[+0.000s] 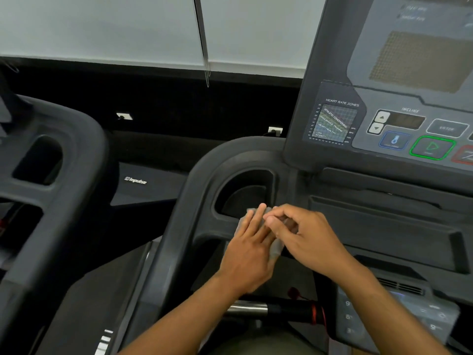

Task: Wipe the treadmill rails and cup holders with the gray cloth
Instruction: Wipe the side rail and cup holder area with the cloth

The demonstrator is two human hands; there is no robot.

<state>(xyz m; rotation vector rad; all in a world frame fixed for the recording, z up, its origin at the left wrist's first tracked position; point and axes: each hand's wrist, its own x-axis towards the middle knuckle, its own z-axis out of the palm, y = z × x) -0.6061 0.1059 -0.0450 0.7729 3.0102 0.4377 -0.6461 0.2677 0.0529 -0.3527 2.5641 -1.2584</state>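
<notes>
The gray cloth (277,248) is bunched on the crossbar (215,228) at the near edge of the cup holder (245,190), to the left of the console (409,119). It is pressed down by the left hand (249,249), whose fingers are laid straight and flat on it. It seems to be pinched by the curled fingers of the right hand (307,234). The two hands are touching above it, so most of the cloth is hidden.

Some risks can be judged from here. If the pinch is loosened while the cloth is being folded, the cloth could slide off the narrow crossbar into the open gap below it. If a wipe is carried too far to the right, the green start button (432,147) could be pressed by mistake. The red cord (317,313) near the handlebar (248,308) could also be caught by a forearm.

In the cup holder no object is seen, but its bottom is dark and not fully shown. A second cup holder (38,160), on the neighbouring treadmill at the far left, is also in shadow, and what it holds cannot be told.
</notes>
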